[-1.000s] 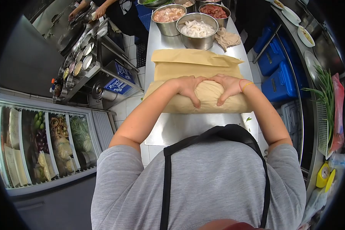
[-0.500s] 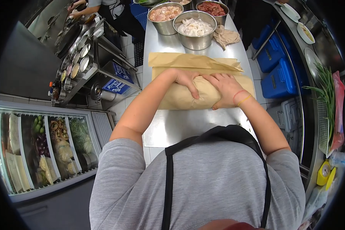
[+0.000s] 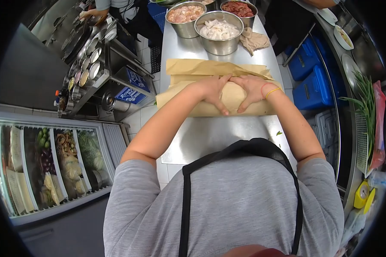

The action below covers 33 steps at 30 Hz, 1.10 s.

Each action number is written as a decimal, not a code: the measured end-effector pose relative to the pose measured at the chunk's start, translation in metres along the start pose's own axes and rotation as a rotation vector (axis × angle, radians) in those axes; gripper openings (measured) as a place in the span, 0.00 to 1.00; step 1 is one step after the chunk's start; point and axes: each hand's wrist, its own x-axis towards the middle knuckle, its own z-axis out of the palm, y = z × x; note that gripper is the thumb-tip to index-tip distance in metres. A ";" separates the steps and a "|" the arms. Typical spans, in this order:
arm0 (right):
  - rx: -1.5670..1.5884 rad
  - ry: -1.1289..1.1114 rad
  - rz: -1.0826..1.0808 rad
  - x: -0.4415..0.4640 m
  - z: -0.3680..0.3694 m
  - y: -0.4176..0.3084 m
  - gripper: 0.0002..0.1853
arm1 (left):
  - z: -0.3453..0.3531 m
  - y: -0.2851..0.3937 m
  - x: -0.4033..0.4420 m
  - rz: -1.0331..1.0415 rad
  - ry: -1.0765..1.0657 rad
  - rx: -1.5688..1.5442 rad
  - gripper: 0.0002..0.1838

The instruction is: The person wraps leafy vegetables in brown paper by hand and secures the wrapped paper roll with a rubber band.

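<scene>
A roll of brown paper (image 3: 193, 106) lies across the steel table (image 3: 227, 137), with a flat flap of the same paper beyond it. My left hand (image 3: 214, 92) and my right hand (image 3: 252, 91) are wrapped over the middle of the roll, thumbs on the near side and fingers over the top. Their fingertips nearly meet at the far side. A bulge shows between the thumbs; what the paper covers is hidden. A bit of green peeks out at the roll's left end.
Steel bowls of pale strips (image 3: 219, 36), pinkish meat (image 3: 185, 21) and red meat (image 3: 239, 10) stand at the far end, near a cloth (image 3: 254, 40). Two people stand beyond. Left is a glass-topped fridge (image 3: 51, 167); right, a counter with green stalks (image 3: 366, 107).
The roll has moved away from me, toward the flap. My right hand has shifted in its hold, with the thumb now against the near side. At the right, a person's arm has come into view.
</scene>
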 end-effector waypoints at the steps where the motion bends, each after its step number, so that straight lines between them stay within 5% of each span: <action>1: 0.034 -0.019 -0.019 0.003 -0.002 0.004 0.58 | -0.004 -0.001 0.002 -0.008 -0.021 -0.017 0.68; 10: 0.003 -0.050 -0.063 -0.023 0.011 -0.013 0.53 | 0.026 0.022 -0.020 -0.047 0.010 0.025 0.63; 13: 0.323 -0.037 -0.169 -0.015 0.014 0.021 0.47 | 0.025 0.027 -0.021 -0.071 -0.017 0.097 0.63; 16: 0.485 0.198 0.040 -0.004 0.003 0.032 0.36 | 0.021 0.025 -0.020 -0.078 -0.026 0.125 0.63; 18: -0.059 0.695 0.107 0.000 0.010 0.027 0.22 | 0.024 0.026 -0.021 -0.073 -0.040 0.124 0.63; 19: -0.059 0.697 0.113 0.006 0.010 0.028 0.22 | 0.022 0.025 -0.020 -0.075 -0.056 0.108 0.63; 21: -0.365 0.243 0.124 0.025 0.002 0.036 0.12 | 0.020 0.027 -0.020 -0.073 -0.069 0.099 0.62; 23: -0.375 0.660 0.213 0.035 -0.026 0.030 0.07 | 0.019 0.026 -0.020 -0.085 -0.065 0.109 0.62; 25: -0.402 1.170 0.045 0.029 -0.059 0.022 0.06 | 0.024 0.020 -0.015 -0.077 -0.062 0.092 0.61; 28: -0.365 1.347 -0.081 0.018 -0.076 0.004 0.07 | 0.014 0.015 -0.008 -0.070 -0.126 0.019 0.61; 30: 0.009 1.071 -0.210 -0.001 -0.066 -0.016 0.09 | 0.006 0.007 -0.002 -0.079 -0.180 -0.047 0.60; 33: 0.056 0.598 -0.309 -0.034 -0.023 -0.042 0.24 | 0.006 -0.009 0.013 -0.017 -0.239 -0.171 0.59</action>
